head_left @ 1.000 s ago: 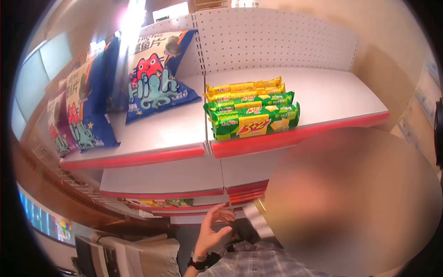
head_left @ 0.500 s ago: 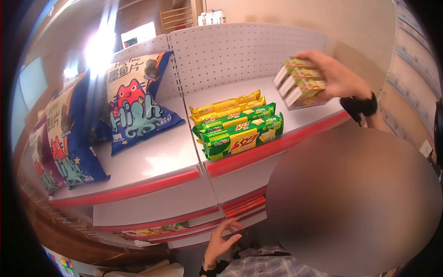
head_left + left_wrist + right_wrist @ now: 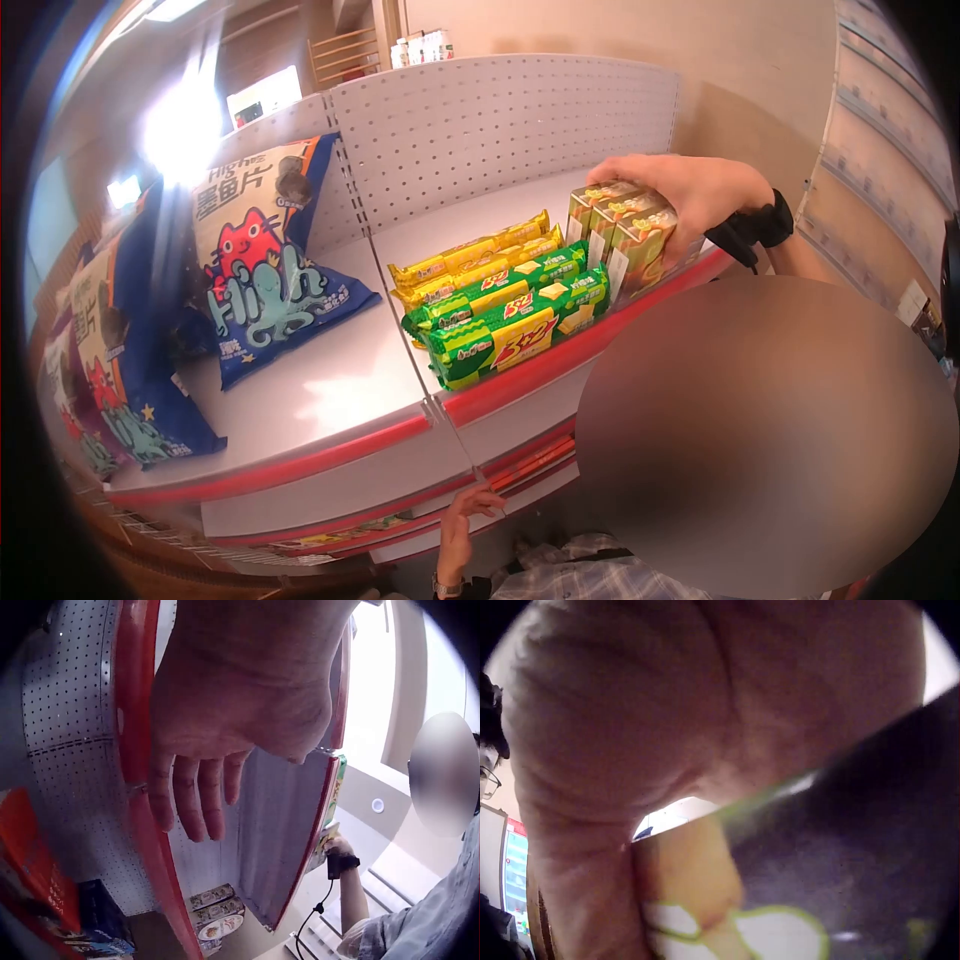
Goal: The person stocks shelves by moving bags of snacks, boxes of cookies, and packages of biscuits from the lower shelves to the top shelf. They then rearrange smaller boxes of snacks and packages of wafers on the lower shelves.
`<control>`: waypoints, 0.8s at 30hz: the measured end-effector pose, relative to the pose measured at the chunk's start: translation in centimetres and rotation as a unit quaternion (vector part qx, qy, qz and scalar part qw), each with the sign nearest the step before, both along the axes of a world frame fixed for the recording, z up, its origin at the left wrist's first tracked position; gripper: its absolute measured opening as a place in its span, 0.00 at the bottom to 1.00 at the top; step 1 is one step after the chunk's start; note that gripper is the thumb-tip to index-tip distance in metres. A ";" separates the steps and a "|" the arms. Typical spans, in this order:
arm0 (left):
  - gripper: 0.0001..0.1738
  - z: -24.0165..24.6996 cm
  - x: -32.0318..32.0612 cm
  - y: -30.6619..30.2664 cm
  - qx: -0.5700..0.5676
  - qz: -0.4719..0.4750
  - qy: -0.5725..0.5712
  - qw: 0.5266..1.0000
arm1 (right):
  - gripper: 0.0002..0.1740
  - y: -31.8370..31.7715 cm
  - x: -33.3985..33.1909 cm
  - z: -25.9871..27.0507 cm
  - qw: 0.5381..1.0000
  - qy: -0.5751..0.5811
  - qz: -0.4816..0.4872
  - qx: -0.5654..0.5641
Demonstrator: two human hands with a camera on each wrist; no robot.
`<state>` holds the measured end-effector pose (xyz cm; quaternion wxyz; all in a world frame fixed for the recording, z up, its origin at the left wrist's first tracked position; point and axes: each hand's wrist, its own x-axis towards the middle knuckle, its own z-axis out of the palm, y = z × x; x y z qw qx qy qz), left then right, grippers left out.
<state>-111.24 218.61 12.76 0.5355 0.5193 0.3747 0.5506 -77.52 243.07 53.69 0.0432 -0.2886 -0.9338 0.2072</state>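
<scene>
- The right hand clamps from above on three green-and-yellow cardboard boxes. Its fingers curl over their tops and hold them side by side as one upright block.
- The boxes are at the front right of the grey metal shelf with a red front edge, just beside the right end of the long green biscuit packets. Whether the boxes touch the shelf cannot be told.
- The right wrist view shows only the palm close against a box's printed face.
- The left hand is low, at the red edge of a lower grey shelf. The left wrist view shows its fingers straight, relaxed and holding nothing.
- Long yellow packets lie just behind the green ones.
- Blue snack bags printed with a red octopus lean towards the white perforated back panel.
</scene>
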 end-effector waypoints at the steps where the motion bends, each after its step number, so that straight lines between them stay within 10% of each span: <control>1: 0.43 -0.5 0.1 0.3 -0.005 -0.006 -0.002 1.000 | 0.60 -0.4 -0.2 -0.1 1.000 0.010 -0.006 -0.003; 10: 0.38 0.0 3.1 2.6 0.000 -0.068 0.033 0.997 | 0.70 -3.3 2.0 -0.6 0.992 0.025 0.026 0.124; 14: 0.38 0.0 5.3 3.7 -0.017 -0.052 0.033 0.998 | 0.52 -7.5 3.5 -1.5 0.927 0.121 0.011 0.354; 20: 0.35 -1.1 10.7 6.0 -0.051 -0.020 0.023 0.998 | 0.22 -9.1 10.7 -10.2 0.988 0.091 0.113 -0.052; 24: 0.32 -0.3 15.5 7.7 -0.056 -0.040 0.085 0.994 | 0.31 -2.9 12.9 -20.3 0.980 0.136 -0.020 0.141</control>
